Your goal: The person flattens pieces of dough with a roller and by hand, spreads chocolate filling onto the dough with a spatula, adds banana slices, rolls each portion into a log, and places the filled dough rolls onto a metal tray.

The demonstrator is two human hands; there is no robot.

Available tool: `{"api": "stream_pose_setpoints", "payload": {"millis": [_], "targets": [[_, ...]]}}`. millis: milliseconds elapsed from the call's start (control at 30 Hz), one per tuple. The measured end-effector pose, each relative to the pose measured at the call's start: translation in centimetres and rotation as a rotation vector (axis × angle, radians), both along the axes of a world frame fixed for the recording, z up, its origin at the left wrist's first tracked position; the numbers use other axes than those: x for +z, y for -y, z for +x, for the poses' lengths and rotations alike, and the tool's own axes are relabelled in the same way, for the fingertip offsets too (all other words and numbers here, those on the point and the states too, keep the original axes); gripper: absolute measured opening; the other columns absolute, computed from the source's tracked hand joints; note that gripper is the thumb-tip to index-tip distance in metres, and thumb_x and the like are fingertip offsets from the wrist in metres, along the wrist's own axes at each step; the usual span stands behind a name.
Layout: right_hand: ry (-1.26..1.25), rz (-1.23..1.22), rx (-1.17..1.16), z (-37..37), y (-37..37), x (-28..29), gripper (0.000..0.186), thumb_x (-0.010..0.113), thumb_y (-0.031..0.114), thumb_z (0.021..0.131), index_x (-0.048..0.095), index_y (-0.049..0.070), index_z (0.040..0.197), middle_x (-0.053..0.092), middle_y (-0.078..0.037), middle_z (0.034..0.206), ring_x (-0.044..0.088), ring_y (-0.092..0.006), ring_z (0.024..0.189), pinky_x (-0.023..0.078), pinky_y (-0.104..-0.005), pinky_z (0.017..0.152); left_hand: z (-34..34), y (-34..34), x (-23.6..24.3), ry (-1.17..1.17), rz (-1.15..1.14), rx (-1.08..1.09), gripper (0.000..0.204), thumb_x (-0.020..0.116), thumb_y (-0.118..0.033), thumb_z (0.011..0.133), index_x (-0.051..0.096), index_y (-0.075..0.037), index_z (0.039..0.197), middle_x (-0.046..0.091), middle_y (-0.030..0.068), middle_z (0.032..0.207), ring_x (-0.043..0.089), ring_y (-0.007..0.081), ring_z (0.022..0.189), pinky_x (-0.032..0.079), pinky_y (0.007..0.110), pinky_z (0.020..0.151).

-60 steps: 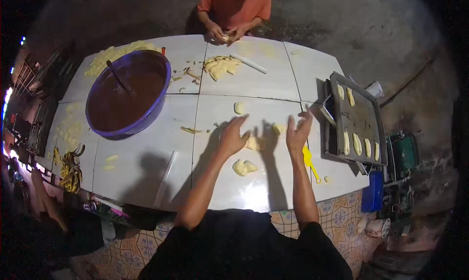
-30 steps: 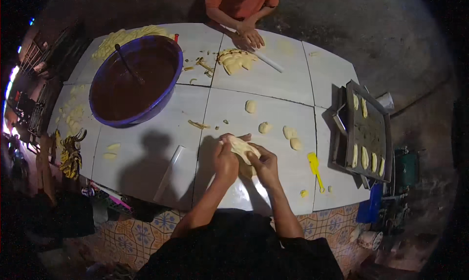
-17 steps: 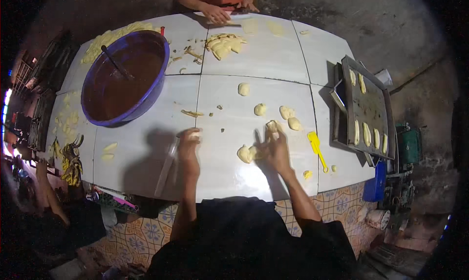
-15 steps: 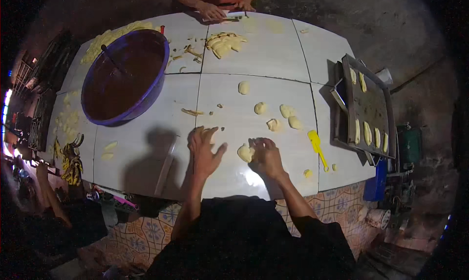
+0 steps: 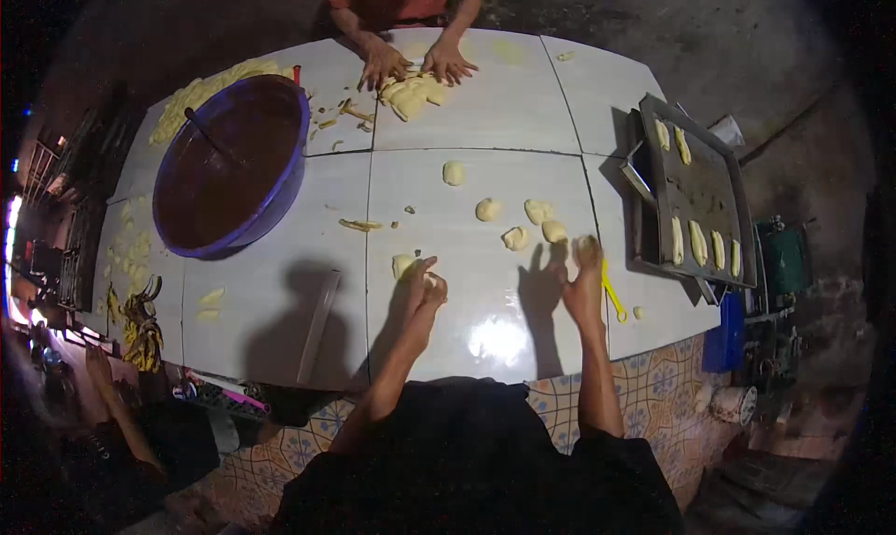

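Observation:
My left hand (image 5: pixel 425 297) is raised over the middle of the table, its fingers loosely bent and apart. A pale dough piece (image 5: pixel 404 266) lies just beyond its fingertips. My right hand (image 5: pixel 583 283) reaches out farther right, fingers apart, with no thing visible in it. Close beside it is a yellow plastic tool (image 5: pixel 612 292), whose broad end is hidden by the hand. Several rounded dough pieces lie ahead of the right hand, among them one near its fingertips (image 5: pixel 554 232) and a folded one (image 5: pixel 515 239).
A purple basin (image 5: pixel 291 175) of brown filling with a spoon stands at left. A dark metal tray (image 5: pixel 698 199) with dough strips is at right. Bananas (image 5: pixel 142 334) and a clear ruler-like strip (image 5: pixel 319 325) lie near the front. Opposite, a person's hands (image 5: pixel 448 63) touch dough.
My right hand has left the dough piece and moved right to the yellow tool. My left hand has drawn back, uncovering a dough piece. The other person's hands have come forward onto the dough.

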State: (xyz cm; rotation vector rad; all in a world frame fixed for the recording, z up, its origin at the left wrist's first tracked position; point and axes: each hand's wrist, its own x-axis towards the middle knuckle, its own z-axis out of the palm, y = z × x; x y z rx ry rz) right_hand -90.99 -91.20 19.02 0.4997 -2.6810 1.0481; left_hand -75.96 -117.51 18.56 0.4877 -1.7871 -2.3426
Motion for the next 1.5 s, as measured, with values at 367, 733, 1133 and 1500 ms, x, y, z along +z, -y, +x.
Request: {"api": "stream_pose_setpoints", "payload": {"millis": [367,733,1133,1500], "targets": [[0.874,-0.658,0.328,10.7,10.9,1.3,0.042,0.059,0.019,0.101,0.054,-0.006,0.134,0.063,-0.015,0.122,0.062,-0.0197,0.108,0.051,-0.0304,0.092,3.9,-1.3,1.1,0.145,0.055,-0.003,0.068,0.064,-0.004,0.095,0.030,0.000,0.154,0.053,0.0201,0.142,0.056,0.0232,0.124,0.054,0.033,0.095],[-0.005,0.106,0.471,11.3,8.1,-0.8,0.055,0.067,0.017,0.088,0.047,-0.004,0.135,0.057,-0.026,0.123,0.056,-0.0427,0.115,0.050,-0.0503,0.090,5.1,-1.8,-0.8,0.054,-1.145,0.001,0.052,0.065,-0.018,0.090,0.053,0.001,0.137,0.053,0.0263,0.135,0.051,0.0417,0.123,0.036,0.050,0.107],[-0.184,0.473,0.717,11.3,7.0,-3.1,0.046,0.064,0.025,0.089,0.060,0.000,0.128,0.053,-0.022,0.141,0.040,-0.0362,0.141,0.036,-0.0531,0.111,5.6,-1.8,-1.0,0.049,-1.478,-0.430,0.090,0.053,-0.062,0.091,0.026,-0.006,0.156,0.036,0.0210,0.156,0.028,0.0396,0.146,0.018,0.071,0.111],[0.049,0.014,0.864,6.5,20.4,-1.2,0.024,0.063,0.000,0.082,0.061,-0.001,0.105,0.063,-0.022,0.117,0.057,-0.0408,0.102,0.048,-0.0448,0.090,10.8,8.8,-6.5,0.585,-1.606,0.767,0.072,0.068,-0.018,0.084,0.039,-0.005,0.149,0.053,0.0213,0.136,0.051,0.0446,0.122,0.041,0.055,0.103]]}}
